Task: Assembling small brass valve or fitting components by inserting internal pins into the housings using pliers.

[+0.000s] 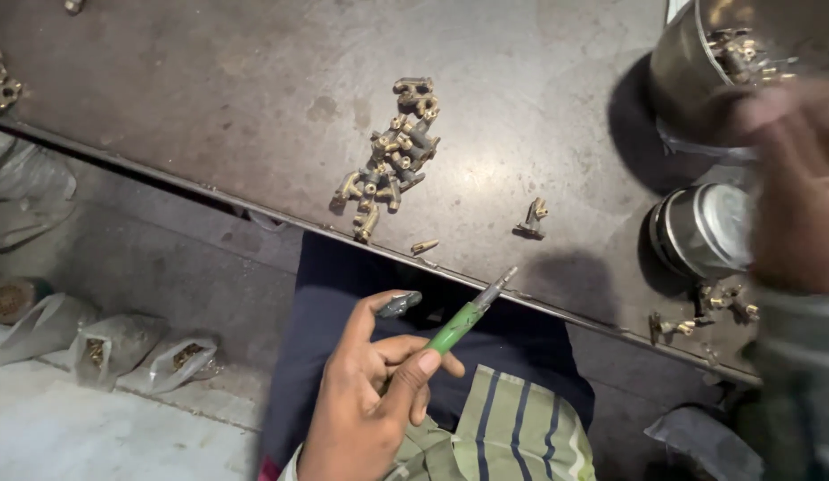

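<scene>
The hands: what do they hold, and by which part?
The left hand holds a green-handled tool by its handle. What the blurred right hand holds cannot be told.

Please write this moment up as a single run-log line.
left hand: holds green-handled tool, small grey part | right hand: blurred, beside metal tins | table: brass fittings

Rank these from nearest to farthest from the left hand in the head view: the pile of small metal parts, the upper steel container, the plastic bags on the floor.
Measured from the left hand:
1. Plastic bags, on the floor to its left.
2. Pile of small metal parts, on the table above it.
3. Upper steel container, far upper right corner.
</scene>
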